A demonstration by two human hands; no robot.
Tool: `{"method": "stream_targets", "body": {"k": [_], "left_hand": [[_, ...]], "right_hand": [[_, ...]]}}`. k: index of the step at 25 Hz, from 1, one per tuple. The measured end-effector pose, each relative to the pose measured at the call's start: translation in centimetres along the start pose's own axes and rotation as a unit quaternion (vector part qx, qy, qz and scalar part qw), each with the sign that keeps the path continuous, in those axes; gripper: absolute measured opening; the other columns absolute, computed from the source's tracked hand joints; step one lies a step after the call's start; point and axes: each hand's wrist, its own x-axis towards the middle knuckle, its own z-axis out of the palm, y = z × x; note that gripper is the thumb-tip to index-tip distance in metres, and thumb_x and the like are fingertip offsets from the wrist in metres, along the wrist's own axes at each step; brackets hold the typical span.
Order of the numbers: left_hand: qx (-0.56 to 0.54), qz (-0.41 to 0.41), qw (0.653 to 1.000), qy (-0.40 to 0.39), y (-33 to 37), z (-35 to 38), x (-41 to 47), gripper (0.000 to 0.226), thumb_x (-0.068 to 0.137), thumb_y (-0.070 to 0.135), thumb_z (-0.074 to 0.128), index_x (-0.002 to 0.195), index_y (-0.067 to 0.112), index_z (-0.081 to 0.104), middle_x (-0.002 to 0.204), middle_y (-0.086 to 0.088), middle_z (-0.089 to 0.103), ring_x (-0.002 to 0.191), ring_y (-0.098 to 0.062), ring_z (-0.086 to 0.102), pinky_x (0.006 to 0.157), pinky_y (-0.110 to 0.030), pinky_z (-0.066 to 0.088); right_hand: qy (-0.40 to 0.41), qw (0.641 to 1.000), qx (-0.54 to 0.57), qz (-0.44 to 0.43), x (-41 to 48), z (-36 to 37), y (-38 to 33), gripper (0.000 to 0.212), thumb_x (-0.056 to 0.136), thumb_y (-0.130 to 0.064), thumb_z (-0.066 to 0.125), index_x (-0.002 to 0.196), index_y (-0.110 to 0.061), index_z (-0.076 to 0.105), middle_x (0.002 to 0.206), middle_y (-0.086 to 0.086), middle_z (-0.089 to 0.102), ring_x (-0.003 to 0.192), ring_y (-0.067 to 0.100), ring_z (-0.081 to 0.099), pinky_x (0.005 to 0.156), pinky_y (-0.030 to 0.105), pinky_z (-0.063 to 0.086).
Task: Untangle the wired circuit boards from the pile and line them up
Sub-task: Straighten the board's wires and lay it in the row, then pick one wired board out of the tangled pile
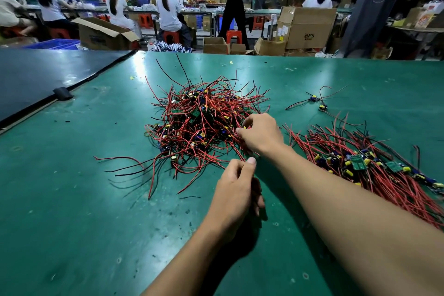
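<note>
A tangled pile of small circuit boards point(199, 118) with red and black wires lies in the middle of the green table point(72, 199). My right hand point(260, 133) reaches into the pile's right edge, its fingers pinched on wires there. Just in front of the pile, my left hand point(236, 187) is closed around wire ends that run back towards the pile. To the right lies a row of lined-up wired boards point(370, 166), partly under my right forearm. Two loose wired boards point(317, 102) rest farther back on the right.
A dark mat point(48, 74) covers the table's far left corner, with a small black clip point(63, 93) at its edge. Beyond the table are cardboard boxes point(305, 27), a blue crate point(54, 44), red stools and several seated workers.
</note>
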Motion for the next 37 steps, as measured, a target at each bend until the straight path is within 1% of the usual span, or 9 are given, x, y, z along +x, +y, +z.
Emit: {"method": "stream_targets", "body": {"k": [3, 7, 12, 17, 21, 26, 29, 32, 37], "left_hand": [[-0.048, -0.015, 0.999, 0.018, 0.2, 0.2, 0.2, 0.029, 0.102, 0.034, 0.046, 0.09, 0.008, 0.046, 0.056, -0.002, 0.054, 0.044, -0.024, 0.049, 0.039, -0.025, 0.036], [-0.155, -0.026, 0.986, 0.053, 1.0, 0.2, 0.2, 0.029, 0.103, 0.03, 0.043, 0.098, 0.004, 0.055, 0.067, -0.008, 0.06, 0.046, -0.02, 0.057, 0.041, -0.024, 0.045], [0.016, 0.173, 0.977, 0.127, 1.6, -0.6, -0.9, 0.028, 0.088, 0.042, 0.065, 0.088, 0.015, 0.069, 0.078, 0.001, 0.068, 0.069, -0.006, 0.059, 0.057, -0.024, 0.05], [0.031, 0.182, 0.981, 0.056, 2.4, 0.1, -1.4, 0.017, 0.089, 0.021, 0.069, 0.083, 0.005, 0.069, 0.069, -0.003, 0.071, 0.062, -0.011, 0.062, 0.06, -0.022, 0.051], [-0.11, 0.044, 0.993, 0.016, 2.8, -0.3, -1.0, 0.017, 0.092, 0.016, 0.06, 0.085, 0.005, 0.071, 0.065, -0.008, 0.065, 0.059, -0.019, 0.06, 0.058, -0.026, 0.052], [-0.214, -0.094, 0.969, -0.082, 3.2, -0.3, -1.2, 0.022, 0.086, 0.026, 0.057, 0.091, 0.006, 0.066, 0.06, -0.005, 0.055, 0.051, -0.018, 0.054, 0.052, -0.024, 0.048], [-0.226, -0.085, 0.965, -0.105, 3.4, -0.7, -1.2, 0.028, 0.082, 0.028, 0.056, 0.087, 0.007, 0.073, 0.059, -0.006, 0.052, 0.051, -0.017, 0.051, 0.051, -0.024, 0.046], [-0.168, -0.079, 0.975, -0.123, 2.8, -0.7, -1.0, 0.026, 0.081, 0.027, 0.056, 0.085, 0.008, 0.073, 0.058, -0.004, 0.053, 0.052, -0.014, 0.052, 0.052, -0.022, 0.048], [-0.115, -0.15, 0.965, -0.181, 1.4, -0.5, -0.7, 0.027, 0.072, 0.033, 0.06, 0.077, 0.009, 0.071, 0.051, -0.001, 0.045, 0.044, -0.014, 0.046, 0.047, -0.023, 0.042]], "right_hand": [[-0.022, 0.983, 0.184, -0.009, -1.5, -2.0, 0.0, 0.014, 0.088, -0.034, 0.073, 0.085, -0.022, 0.067, 0.086, 0.0, 0.069, 0.068, 0.003, 0.062, 0.061, 0.019, 0.048], [-0.151, 0.878, 0.454, -0.011, -5.3, -6.8, -0.1, 0.021, 0.085, -0.037, 0.075, 0.081, -0.02, 0.064, 0.068, -0.008, 0.063, 0.051, 0.004, 0.044, 0.044, 0.016, 0.029], [-0.255, 0.816, 0.512, 0.084, -9.6, -9.6, 0.9, 0.025, 0.08, -0.043, 0.074, 0.072, -0.02, 0.067, 0.067, -0.003, 0.059, 0.043, 0.005, 0.036, 0.04, 0.015, 0.027], [-0.22, 0.851, 0.472, 0.071, -12.1, -8.5, 1.6, 0.033, 0.094, -0.041, 0.063, 0.082, -0.011, 0.067, 0.064, 0.001, 0.062, 0.044, 0.009, 0.046, 0.039, 0.018, 0.034], [-0.195, 0.854, 0.477, 0.07, -12.6, -7.1, 3.7, 0.03, 0.097, -0.035, 0.059, 0.097, -0.01, 0.077, 0.07, 0.001, 0.063, 0.044, 0.01, 0.044, 0.041, 0.018, 0.033], [-0.218, 0.843, 0.491, 0.019, -13.2, -5.2, 5.1, 0.039, 0.078, -0.05, 0.067, 0.114, -0.036, 0.075, 0.067, -0.01, 0.056, 0.046, 0.003, 0.039, 0.044, 0.016, 0.027], [-0.239, 0.805, 0.542, 0.032, -13.0, -4.6, 5.2, 0.049, 0.077, -0.059, 0.074, 0.121, -0.037, 0.071, 0.085, 0.007, 0.051, 0.059, 0.011, 0.037, 0.054, 0.028, 0.016], [-0.226, 0.781, 0.582, 0.015, -12.5, -4.7, 5.1, 0.043, 0.085, -0.049, 0.068, 0.124, -0.032, 0.07, 0.082, 0.001, 0.054, 0.053, 0.007, 0.036, 0.049, 0.019, 0.022], [-0.143, 0.84, 0.523, -0.008, -12.6, -5.6, 5.4, 0.033, 0.079, -0.04, 0.067, 0.104, -0.022, 0.079, 0.061, -0.002, 0.034, 0.051, 0.009, 0.024, 0.047, 0.022, 0.017]]}}
